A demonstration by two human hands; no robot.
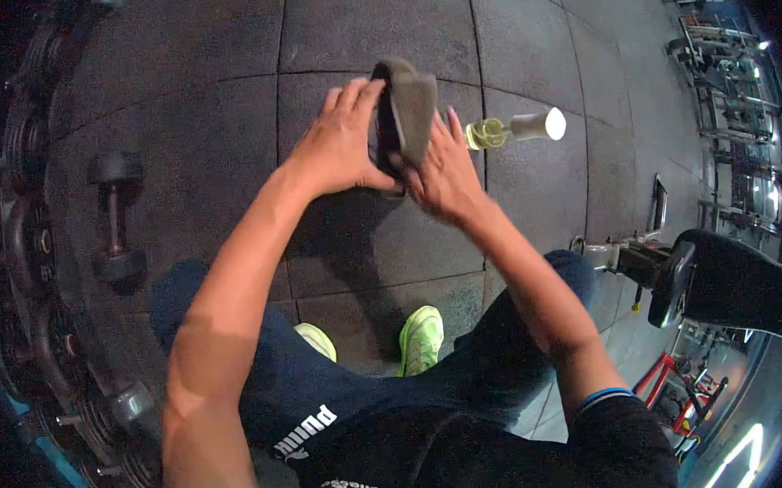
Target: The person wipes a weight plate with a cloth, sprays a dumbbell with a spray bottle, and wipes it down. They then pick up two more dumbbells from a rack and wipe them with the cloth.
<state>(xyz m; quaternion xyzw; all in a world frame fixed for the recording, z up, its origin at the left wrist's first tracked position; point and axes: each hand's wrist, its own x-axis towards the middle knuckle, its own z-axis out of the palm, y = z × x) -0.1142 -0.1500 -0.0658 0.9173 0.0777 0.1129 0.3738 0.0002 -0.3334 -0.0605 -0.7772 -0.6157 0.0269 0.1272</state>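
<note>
A dark, flat item [387,131], whose exact kind I cannot make out, is held above the floor in front of me. My left hand [334,148] grips its left side, with the fingers at the top and the thumb at the bottom. A grey-brown cloth [416,111] lies over the item's right side. My right hand [447,175] is against the cloth's lower right part, its fingers partly hidden. Just right of this hand is a clear bottle [489,134] with yellow-green contents and a bright white end.
On the dark tiled floor [366,19], a dumbbell [117,216] lies at the left. Weight plates [37,241] line the far left. My light green shoes [421,333] are below. A padded bench [738,283] stands at the right, with gym racks [720,148] beyond.
</note>
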